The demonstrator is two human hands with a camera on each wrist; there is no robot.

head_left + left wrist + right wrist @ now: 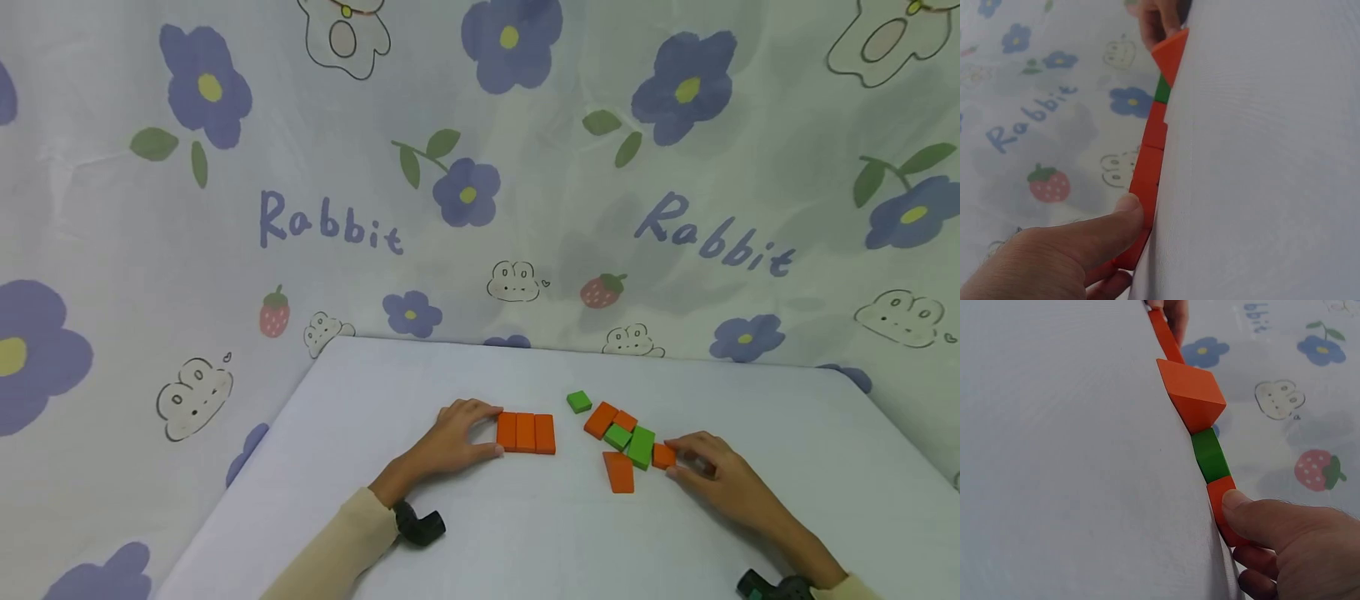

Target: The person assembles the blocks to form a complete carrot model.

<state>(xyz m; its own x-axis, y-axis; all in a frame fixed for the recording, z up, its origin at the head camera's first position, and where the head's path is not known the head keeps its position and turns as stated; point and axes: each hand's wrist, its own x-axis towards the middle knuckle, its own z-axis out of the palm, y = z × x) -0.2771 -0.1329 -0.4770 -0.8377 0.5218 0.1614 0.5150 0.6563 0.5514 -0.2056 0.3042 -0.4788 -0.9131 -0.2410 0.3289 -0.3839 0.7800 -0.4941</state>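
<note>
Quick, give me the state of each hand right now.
Left hand: grips the row of three orange blocks by its end.
Right hand: pinches a small orange block.

row of three blocks (526, 432) left on table (525, 533), loose blocks (622, 437) right

On the white table (525, 533) the left hand (457, 433) held the left end of a row of three orange blocks (526, 432) set side by side. The right hand (708, 471) pinched a small orange block (663, 456) at the edge of a loose cluster of orange and green blocks (622, 437). One small green block (578, 402) lay apart behind them.
</note>
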